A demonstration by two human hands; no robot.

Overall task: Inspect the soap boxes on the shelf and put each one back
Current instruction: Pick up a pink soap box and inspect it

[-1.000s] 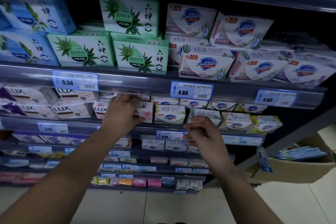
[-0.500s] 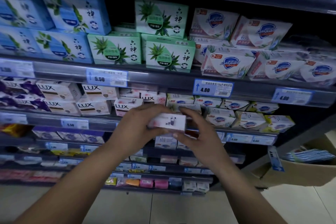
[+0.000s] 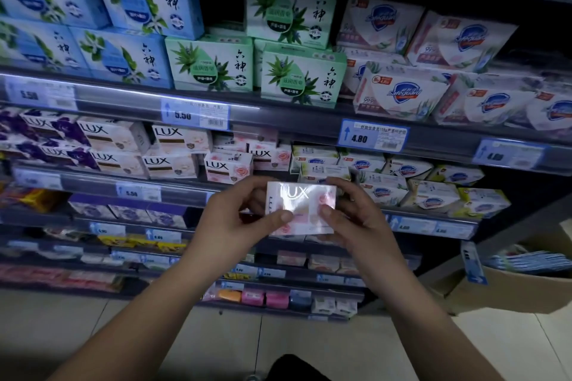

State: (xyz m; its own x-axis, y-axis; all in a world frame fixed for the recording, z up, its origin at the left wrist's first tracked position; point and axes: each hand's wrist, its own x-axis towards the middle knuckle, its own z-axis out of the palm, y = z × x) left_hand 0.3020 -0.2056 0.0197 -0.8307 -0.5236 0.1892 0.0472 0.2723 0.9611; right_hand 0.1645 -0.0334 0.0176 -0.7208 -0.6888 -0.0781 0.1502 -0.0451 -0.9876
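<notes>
A pink and white LUX soap box [image 3: 305,204] is held in front of the shelf, its printed face turned toward me. My left hand [image 3: 235,219] grips its left end, thumb on the front face. My right hand [image 3: 353,219] grips the right end, thumb also on the front. Behind it on the second shelf [image 3: 93,184] stand more LUX boxes [image 3: 227,165], with a gap next to the pink ones.
Blue boxes [image 3: 139,0] and green boxes [image 3: 210,66] fill the top shelf, Safeguard boxes [image 3: 399,93] the right side. Price tags [image 3: 373,134] line the shelf rails. A cardboard carton [image 3: 520,284] stands on the floor at right. Lower shelves hold small soaps.
My left hand took a LUX box off the second shelf and brought it toward me. My right hand joined it. The box has been turned so its front faces me.
</notes>
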